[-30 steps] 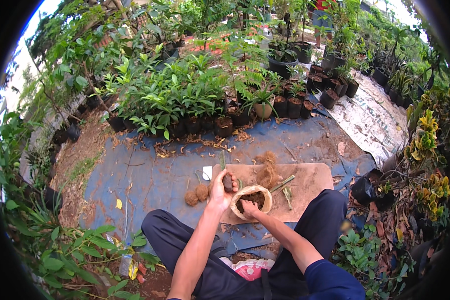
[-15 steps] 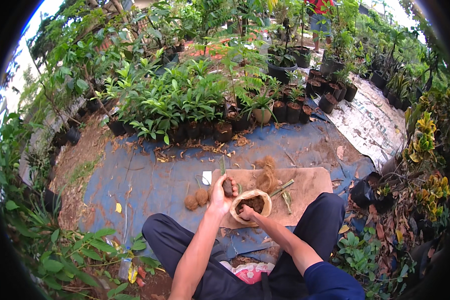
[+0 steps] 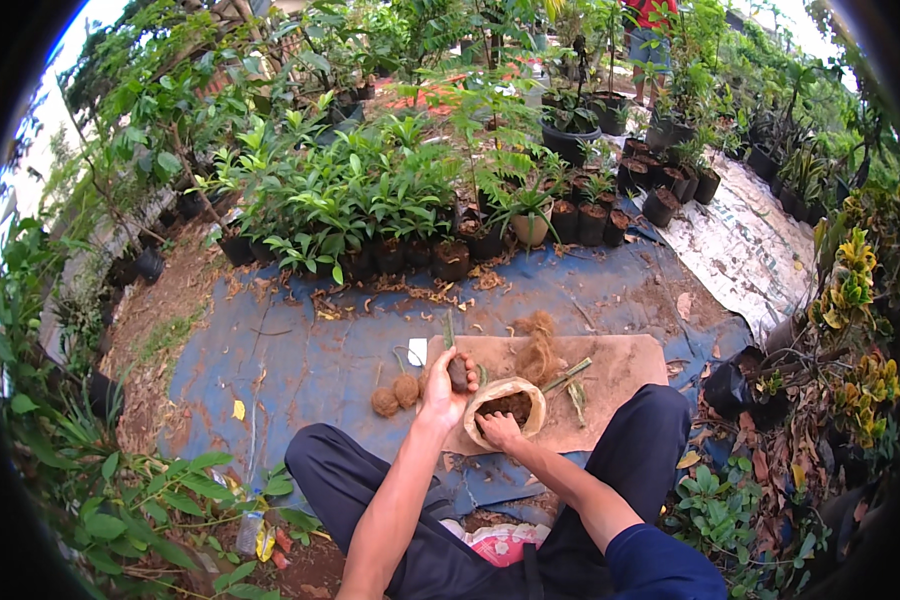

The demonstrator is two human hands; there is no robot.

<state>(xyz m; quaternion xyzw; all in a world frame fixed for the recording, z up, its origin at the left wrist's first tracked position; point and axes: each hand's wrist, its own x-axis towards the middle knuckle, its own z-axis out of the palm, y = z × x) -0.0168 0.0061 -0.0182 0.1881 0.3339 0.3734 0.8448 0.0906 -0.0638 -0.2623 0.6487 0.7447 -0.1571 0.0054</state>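
On brown mat [image 3: 610,375] over blue tarp [image 3: 300,350]: left hand [image 3: 445,385] fingers closed round root ball [image 3: 458,372]; right hand [image 3: 498,430] fingers curled into soil bag [image 3: 510,405]. Risk: loose grip crumbles ball, floppy bag tips, soil spills.

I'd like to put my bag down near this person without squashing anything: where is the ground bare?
The blue tarp is mostly bare between the row of potted seedlings and the brown mat, especially on the person's left. It is crowded by the left hand, right hand, soil bag and root balls.
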